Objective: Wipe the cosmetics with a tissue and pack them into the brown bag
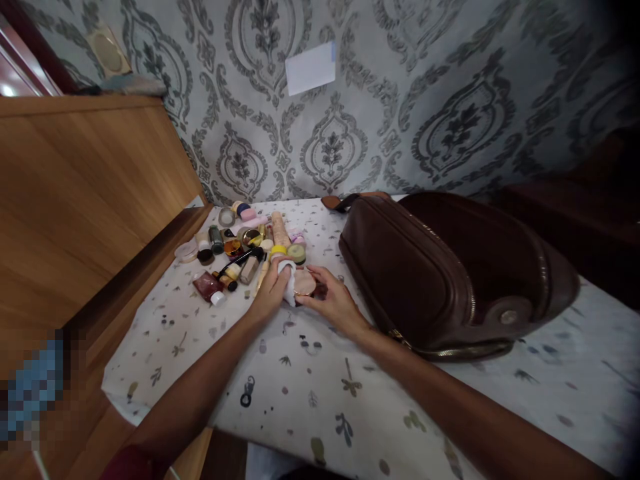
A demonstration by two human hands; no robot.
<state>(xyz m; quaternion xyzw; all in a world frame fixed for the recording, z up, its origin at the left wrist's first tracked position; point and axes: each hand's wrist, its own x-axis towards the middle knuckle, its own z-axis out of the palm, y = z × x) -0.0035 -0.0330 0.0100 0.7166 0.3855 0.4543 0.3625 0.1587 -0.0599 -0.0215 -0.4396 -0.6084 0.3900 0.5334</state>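
Observation:
My left hand (271, 288) is closed around a crumpled white cloth or wipe (289, 283). In my right hand (331, 297) is a round pinkish compact (304, 283), its edge held between the thumb and fingers. The cloth touches the left side of the compact. Just beyond my hands are a round jar with a pale green top (297, 253) and a yellow cap (279, 251). A peach tube (280, 230) lies behind them. Left of my left hand lies a dark red tube with a white cap (208, 287).
Several other cosmetics, among them a dark green bottle (216, 239), crowd the back left of the patterned tabletop (280, 373). A large brown leather bag (410, 273) covers the right. A wooden cabinet (95, 180) stands left, and a patterned wall (380, 100) rises behind.

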